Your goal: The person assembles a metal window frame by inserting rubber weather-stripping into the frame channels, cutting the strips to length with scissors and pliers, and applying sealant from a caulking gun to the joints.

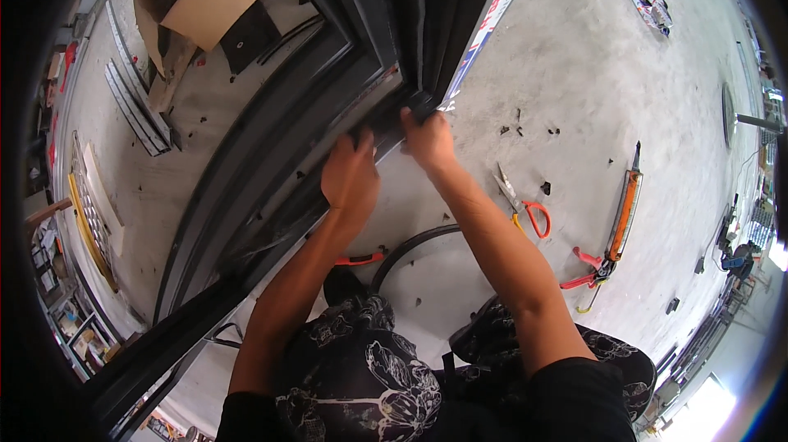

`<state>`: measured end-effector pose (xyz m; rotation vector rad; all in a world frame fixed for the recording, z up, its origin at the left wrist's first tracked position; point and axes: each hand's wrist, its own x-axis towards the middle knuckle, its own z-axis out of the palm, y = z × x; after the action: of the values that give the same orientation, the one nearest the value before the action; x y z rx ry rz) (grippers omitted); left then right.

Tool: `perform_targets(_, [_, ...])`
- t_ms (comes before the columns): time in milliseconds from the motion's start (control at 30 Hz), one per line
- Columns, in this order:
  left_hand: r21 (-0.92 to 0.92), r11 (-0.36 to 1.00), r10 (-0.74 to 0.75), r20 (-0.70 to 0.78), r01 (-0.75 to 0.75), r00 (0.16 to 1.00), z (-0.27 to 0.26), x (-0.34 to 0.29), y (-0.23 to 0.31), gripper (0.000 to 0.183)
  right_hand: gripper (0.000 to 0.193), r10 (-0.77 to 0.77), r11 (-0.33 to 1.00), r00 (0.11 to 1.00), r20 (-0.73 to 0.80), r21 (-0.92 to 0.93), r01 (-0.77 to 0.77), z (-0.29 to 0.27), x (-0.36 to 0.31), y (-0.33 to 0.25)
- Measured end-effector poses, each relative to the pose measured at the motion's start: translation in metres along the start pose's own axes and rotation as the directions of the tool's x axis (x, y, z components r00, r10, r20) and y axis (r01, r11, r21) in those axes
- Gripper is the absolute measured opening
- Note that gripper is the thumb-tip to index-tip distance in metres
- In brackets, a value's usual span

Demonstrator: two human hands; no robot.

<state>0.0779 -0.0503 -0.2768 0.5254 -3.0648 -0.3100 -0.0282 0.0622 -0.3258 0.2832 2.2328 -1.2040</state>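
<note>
A large dark grey metal frame [246, 138], like that of a window or door, slants across the left and middle of the view. Both my hands are at its near edge, close to an inner corner. My left hand [353, 178] is closed, its fingers curled into the channel along that edge; what lies under the fingertips is hidden. Just to the right, my right hand [429, 142] pinches a black rubber seal [421, 103] at the corner. A length of black rubber strip [410, 247] curves over the floor below my wrists; whether it joins the pinched piece is hidden.
Right of my right forearm lie scissors [533, 216] with red and yellow handles and a caulking gun [621, 224] with an orange tube. A red-handled tool [361, 259] rests near my knees. Beyond the frame are a cardboard box [213, 3] and metal profiles [135, 105].
</note>
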Motion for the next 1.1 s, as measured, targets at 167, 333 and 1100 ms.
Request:
perform_targets(167, [-0.028, 1.000, 0.006, -0.023, -0.007, 1.000, 0.001, 0.000, -0.008, 0.034, 0.058, 0.026, 0.999, 0.999, 0.021, -0.025, -0.025, -0.001, -0.003, -0.016])
perform_targets(333, [-0.087, 0.996, 0.029, -0.067, -0.034, 0.997, -0.001, 0.001, -0.003, 0.035, 0.053, 0.148, 0.970, 0.982, -0.118, 0.210, -0.121, 0.012, -0.006, -0.011])
perform_targets(1100, [-0.124, 0.992, -0.016, 0.002, 0.016, 1.000, 0.003, -0.003, -0.003, 0.037, 0.042, 0.053, 0.998, 0.985, -0.165, 0.021, -0.050, 0.047, 0.001, 0.021])
